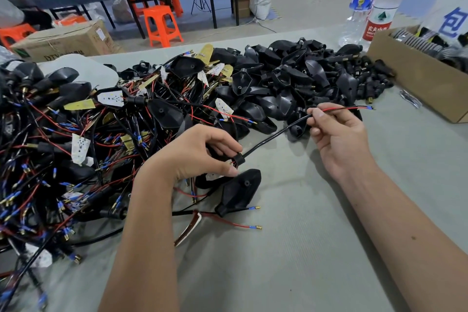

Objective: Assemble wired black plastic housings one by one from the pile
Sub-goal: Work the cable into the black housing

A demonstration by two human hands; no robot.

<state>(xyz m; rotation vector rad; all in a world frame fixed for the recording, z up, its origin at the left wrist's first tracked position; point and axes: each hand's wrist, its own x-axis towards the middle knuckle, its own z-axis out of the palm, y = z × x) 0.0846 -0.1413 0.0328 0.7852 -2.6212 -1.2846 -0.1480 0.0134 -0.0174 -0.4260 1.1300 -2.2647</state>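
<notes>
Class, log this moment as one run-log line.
left hand: grips black collar | right hand: pinches sleeved wire, pulled taut | housing: on table | step: threading

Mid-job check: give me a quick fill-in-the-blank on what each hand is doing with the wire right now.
The left hand grips a small black ____ threaded on the cable.
The right hand pinches the black cable where a black and a ____ wire emerge.
A loose black housing lies just ____ the left hand.
Two water bottles stand beside a ____ box.

Missing words: collar; red; below; cardboard
</notes>
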